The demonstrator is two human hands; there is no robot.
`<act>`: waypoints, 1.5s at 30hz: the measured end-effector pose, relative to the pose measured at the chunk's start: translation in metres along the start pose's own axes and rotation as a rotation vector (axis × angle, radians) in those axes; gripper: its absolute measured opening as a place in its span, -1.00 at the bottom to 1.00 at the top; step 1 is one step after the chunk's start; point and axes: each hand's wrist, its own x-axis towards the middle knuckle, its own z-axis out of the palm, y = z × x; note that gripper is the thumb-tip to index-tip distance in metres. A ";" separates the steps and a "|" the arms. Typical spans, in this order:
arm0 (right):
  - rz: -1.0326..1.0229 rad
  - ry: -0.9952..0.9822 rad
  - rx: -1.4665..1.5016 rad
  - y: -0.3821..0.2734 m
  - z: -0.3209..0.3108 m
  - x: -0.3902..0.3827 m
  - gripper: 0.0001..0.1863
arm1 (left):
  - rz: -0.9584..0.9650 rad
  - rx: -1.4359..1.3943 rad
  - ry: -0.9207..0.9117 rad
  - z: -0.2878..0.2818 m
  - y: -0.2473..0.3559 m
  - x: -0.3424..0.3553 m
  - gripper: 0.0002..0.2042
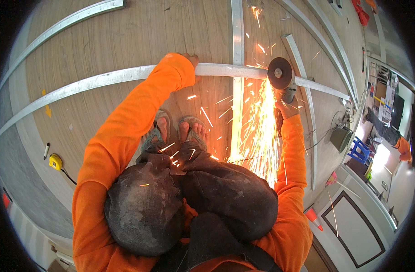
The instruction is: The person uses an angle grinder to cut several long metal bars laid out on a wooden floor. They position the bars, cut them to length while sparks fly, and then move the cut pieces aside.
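Overhead, right hand [286, 108] fingers clamped on angle grinder [282, 79], disc on long metal strip [103, 80] at 1 o'clock, sparks [257, 136] falling toward 6, left hand [190, 59] at 12 o'clock pressing the strip, fingers mostly hidden, grip unclear, yellow tape measure [55, 162] at 9 o'clock on floor [126, 36].

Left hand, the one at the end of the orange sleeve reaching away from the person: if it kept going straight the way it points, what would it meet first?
The left hand already rests on the long grey metal bar lying across the floor, so the bar comes first. Past it, the line looks free over bare wooden floor, though depth is hard to judge here.
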 end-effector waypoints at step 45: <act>0.033 0.017 -0.077 -0.025 -0.011 -0.025 -0.40 | 0.026 0.012 0.130 0.036 0.010 -0.019 -0.44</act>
